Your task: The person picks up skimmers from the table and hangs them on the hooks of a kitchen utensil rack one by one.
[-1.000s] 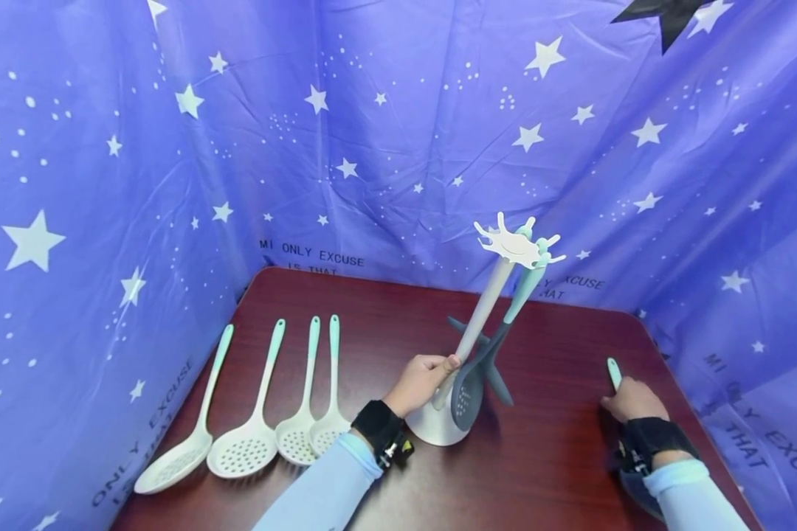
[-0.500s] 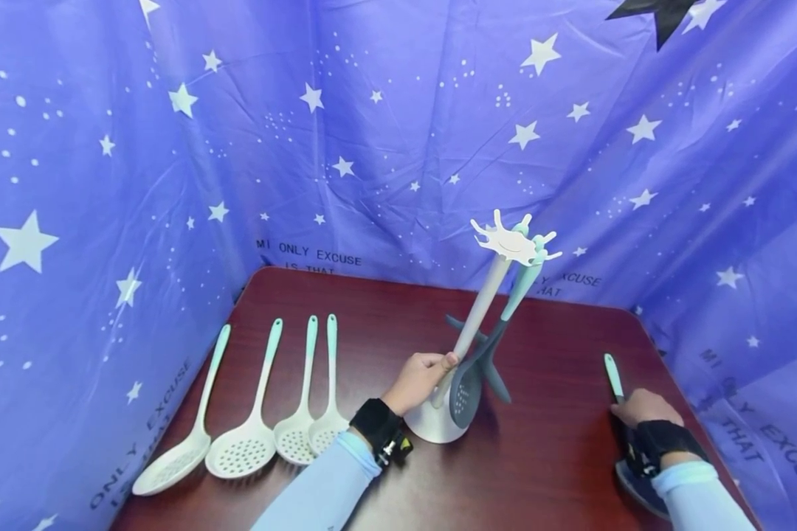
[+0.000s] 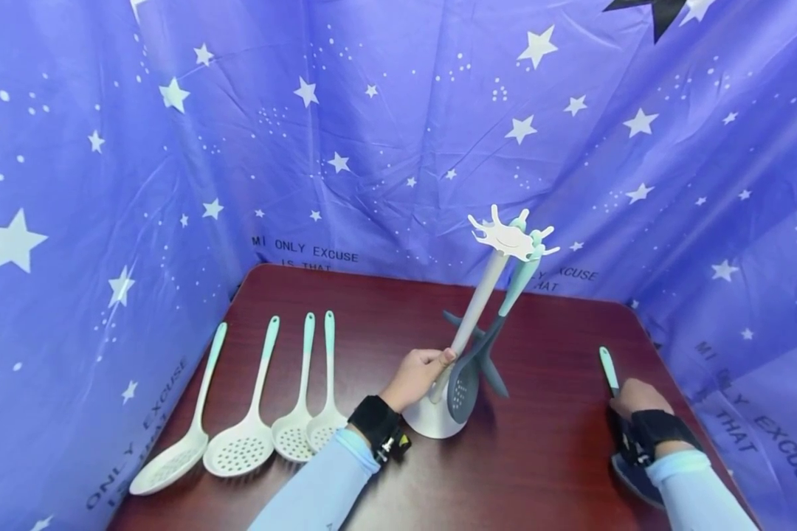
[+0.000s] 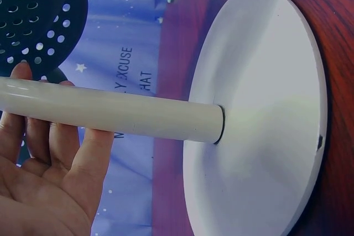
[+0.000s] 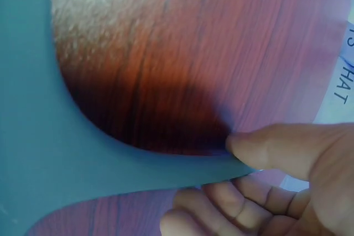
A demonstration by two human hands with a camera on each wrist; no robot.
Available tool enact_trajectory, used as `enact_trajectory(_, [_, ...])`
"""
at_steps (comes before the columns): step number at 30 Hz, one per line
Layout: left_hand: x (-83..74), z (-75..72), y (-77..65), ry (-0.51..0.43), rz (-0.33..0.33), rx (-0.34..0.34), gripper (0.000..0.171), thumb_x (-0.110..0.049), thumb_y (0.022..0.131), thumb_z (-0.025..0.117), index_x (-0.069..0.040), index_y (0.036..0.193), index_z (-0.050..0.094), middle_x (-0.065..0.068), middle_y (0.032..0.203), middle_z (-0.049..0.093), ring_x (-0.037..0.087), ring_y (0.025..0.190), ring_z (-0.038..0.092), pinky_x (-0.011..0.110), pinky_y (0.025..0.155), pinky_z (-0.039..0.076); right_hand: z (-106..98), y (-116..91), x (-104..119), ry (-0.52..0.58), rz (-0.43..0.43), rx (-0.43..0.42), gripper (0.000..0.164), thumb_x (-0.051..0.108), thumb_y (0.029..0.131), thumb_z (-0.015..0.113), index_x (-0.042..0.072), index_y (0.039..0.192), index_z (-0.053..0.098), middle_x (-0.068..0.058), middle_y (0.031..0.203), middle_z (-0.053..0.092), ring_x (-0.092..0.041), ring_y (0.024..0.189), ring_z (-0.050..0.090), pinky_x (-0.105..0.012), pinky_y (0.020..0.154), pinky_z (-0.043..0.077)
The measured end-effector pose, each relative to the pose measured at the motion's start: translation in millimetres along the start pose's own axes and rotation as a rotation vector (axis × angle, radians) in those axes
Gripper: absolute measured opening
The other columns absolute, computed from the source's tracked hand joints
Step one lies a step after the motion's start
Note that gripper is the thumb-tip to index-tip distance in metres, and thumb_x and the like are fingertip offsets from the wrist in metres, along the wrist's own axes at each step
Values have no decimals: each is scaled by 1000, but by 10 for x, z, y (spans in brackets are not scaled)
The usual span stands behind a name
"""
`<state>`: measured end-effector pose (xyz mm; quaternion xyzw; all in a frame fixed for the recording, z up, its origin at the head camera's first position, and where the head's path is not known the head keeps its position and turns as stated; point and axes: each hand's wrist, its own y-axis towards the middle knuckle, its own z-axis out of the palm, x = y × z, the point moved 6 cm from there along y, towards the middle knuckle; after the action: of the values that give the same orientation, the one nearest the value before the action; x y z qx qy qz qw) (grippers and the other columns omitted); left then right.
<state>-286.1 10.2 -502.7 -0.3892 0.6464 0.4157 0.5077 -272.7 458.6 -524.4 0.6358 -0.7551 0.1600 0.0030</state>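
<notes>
My left hand [image 3: 417, 377] grips the pole of a white utensil stand [image 3: 483, 299], with its round base on the table. A dark grey slotted spoon [image 3: 463, 389] with a mint handle hangs from the stand's hooked top. Behind it hangs another dark grey utensil [image 3: 494, 372], partly hidden. At the right, my right hand [image 3: 640, 398] pinches the neck of a dark grey cooking utensil with a mint handle [image 3: 608, 367]. Its broad grey head [image 5: 33, 120] fills the left of the right wrist view; my wrist partly covers it in the head view, so its kind is unclear.
Several white skimmers and spoons with mint handles lie side by side at the left, among them a wide skimmer [image 3: 239, 448] and a spoon [image 3: 173, 463]. A blue star-printed curtain [image 3: 385, 133] encloses the dark red table [image 3: 538, 457].
My right hand has shifted from the mint handle down onto the grey neck, leaving more handle exposed. The left hand keeps its grip on the pole. The head view has shifted slightly.
</notes>
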Motion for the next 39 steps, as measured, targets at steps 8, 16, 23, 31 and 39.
enact_trajectory(8, [18,14,16,14,-11,5,83,-71,94,57,10,73,58,-11,57,37,4,57,35,21,56,30,-7,73,7,28,-5,-56,30,16,83,73,-12,90,62,-29,82,65,-46,77,65,-61,69,52])
enact_trajectory(16, [9,40,-26,14,-18,15,83,-70,94,57,10,73,58,-11,57,38,4,57,35,21,55,31,12,30,50,96,1,-182,24,15,91,71,-3,91,55,-18,77,61,-35,70,60,-51,62,48])
enact_trajectory(23, [11,48,-42,16,-21,3,81,-71,93,56,6,71,57,-11,58,38,6,58,36,21,56,31,-88,-47,317,211,-52,-387,25,18,98,69,-2,106,56,-27,94,66,-46,83,63,-56,68,48])
enact_trajectory(31, [9,17,-29,-9,-19,3,78,-78,88,54,-4,65,53,-11,57,34,6,56,30,23,53,25,-307,-148,832,336,-124,-624,24,16,98,73,-2,112,64,-18,93,69,-30,84,63,-40,74,47])
enact_trajectory(39, [-9,4,-4,-1,-15,11,94,-81,86,52,13,77,58,-11,58,34,6,58,30,23,54,25,-559,-397,1391,588,-184,-812,25,13,95,77,1,114,68,-10,92,73,9,71,55,-8,61,44])
